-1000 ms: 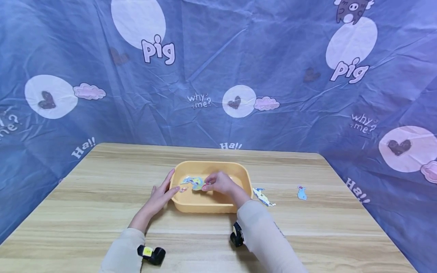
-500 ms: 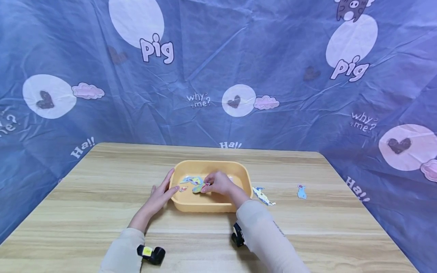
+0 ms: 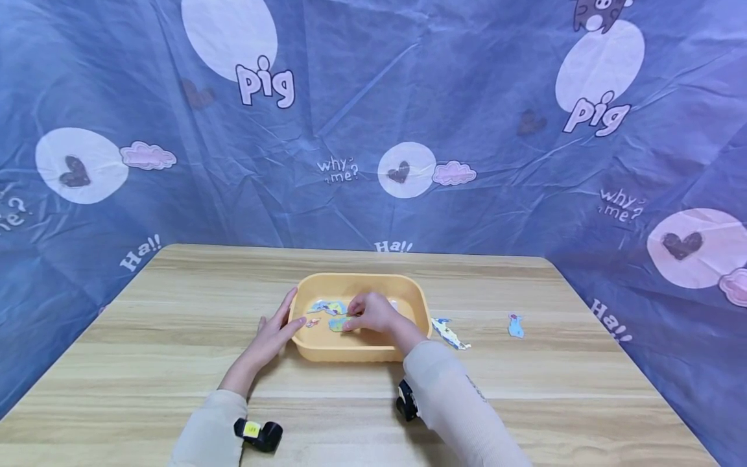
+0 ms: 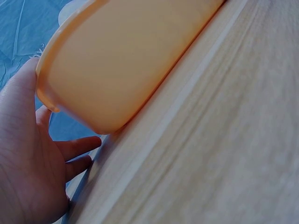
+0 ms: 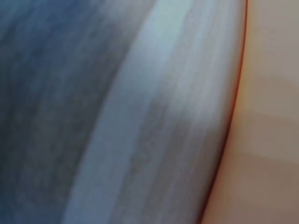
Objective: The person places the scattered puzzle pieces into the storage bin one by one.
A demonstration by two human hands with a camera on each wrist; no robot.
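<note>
A yellow-orange plastic tray (image 3: 362, 354) stands on the table. My left hand (image 3: 271, 338) grips its left end, thumb over the rim and fingers along the outer wall; the left wrist view shows this hand (image 4: 32, 158) at the tray's corner. My right hand (image 3: 376, 314) reaches inside with curled fingers, thumb and index finger together at a flat yellow-green cutout (image 3: 337, 323) near the tray floor. Its fingertips are partly hidden. Beside them lie a blue-and-yellow cutout (image 3: 327, 307) and a small reddish cutout (image 3: 313, 322). The right wrist view catches only the tray's wall (image 5: 271, 116) and blurred table.
Right of the tray, a long white, yellow and blue cutout (image 3: 449, 334) lies on the wooden table (image 3: 192, 305). A light-blue cutout (image 3: 516, 326) is farther right. Behind the table hangs a blue printed cloth (image 3: 338, 97). Each sleeve carries a black wrist device (image 3: 259, 436).
My right fingers have shifted slightly over the yellow-green cutout, and the pink-red bit seen at their tips before is out of sight. My left hand stays on the tray.
</note>
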